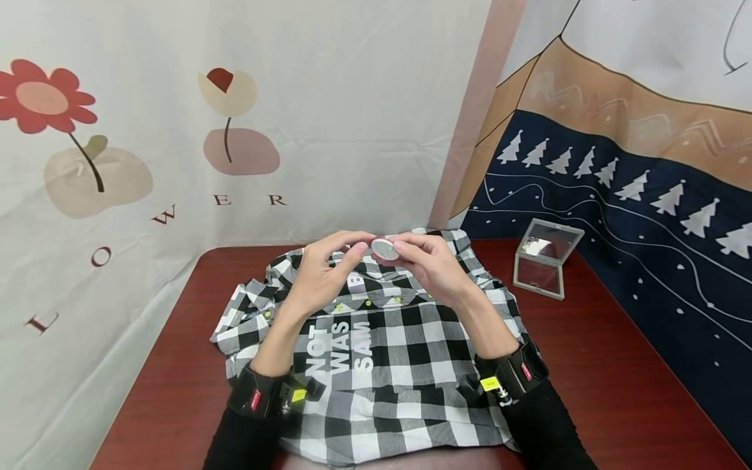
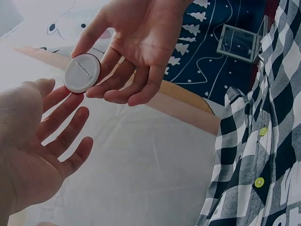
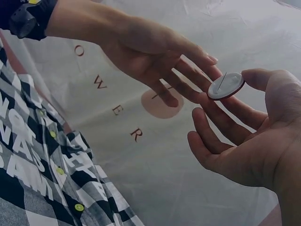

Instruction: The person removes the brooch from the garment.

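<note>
A round pin badge with its white back and thin metal pin showing is held above a black-and-white checked shirt. My right hand pinches the badge by its edge between thumb and fingers. Beside it, my left hand has its fingers extended, with fingertips touching or very near the rim and the thumb apart from it. In the left wrist view, the pin lies across the back of the badge. The shirt lies on the table, with white lettering and yellow-green buttons down its front.
An open hinged case with a mirror stands at the right of the reddish-brown table. A pale printed cloth hangs behind the table, and a dark blue cloth with white trees hangs along the right.
</note>
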Demonstrator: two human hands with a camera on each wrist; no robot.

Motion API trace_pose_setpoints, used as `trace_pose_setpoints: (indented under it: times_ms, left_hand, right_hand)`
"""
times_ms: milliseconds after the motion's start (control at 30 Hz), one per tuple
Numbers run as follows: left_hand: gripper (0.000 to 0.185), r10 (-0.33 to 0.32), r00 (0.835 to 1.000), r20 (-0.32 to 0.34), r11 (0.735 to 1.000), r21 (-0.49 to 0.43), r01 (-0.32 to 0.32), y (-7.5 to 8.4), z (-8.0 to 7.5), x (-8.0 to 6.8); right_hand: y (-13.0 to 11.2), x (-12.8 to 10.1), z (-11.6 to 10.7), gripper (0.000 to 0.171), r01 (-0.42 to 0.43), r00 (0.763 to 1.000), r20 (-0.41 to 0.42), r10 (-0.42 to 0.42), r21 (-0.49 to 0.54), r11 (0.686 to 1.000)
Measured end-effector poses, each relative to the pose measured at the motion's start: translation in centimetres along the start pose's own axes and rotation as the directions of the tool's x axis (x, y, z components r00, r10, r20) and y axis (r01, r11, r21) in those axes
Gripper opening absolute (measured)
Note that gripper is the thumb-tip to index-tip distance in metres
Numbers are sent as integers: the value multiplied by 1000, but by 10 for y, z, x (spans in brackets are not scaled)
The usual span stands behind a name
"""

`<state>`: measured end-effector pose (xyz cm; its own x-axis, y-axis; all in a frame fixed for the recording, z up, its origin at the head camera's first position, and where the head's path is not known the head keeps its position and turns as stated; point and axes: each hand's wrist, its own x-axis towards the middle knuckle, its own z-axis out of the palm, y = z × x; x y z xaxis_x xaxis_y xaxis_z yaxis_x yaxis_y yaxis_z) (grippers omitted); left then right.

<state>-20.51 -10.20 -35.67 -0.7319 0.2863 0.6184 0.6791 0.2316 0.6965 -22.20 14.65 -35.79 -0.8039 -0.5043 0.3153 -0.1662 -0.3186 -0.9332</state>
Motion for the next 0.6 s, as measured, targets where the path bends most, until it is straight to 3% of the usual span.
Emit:
trace_pose_setpoints:
  times_ms: [467,600]
  left_hand:
    - [14,10,998,-67,1000,1,-9,-1,9,0]
    - [12,8,997,-80,1000,-6,-8,-1,10,1]
  right_hand:
    - [4,0,0,25,-54,998,39,52,44,998]
    - [3,1,0,32,-56,998,23,56,18,998]
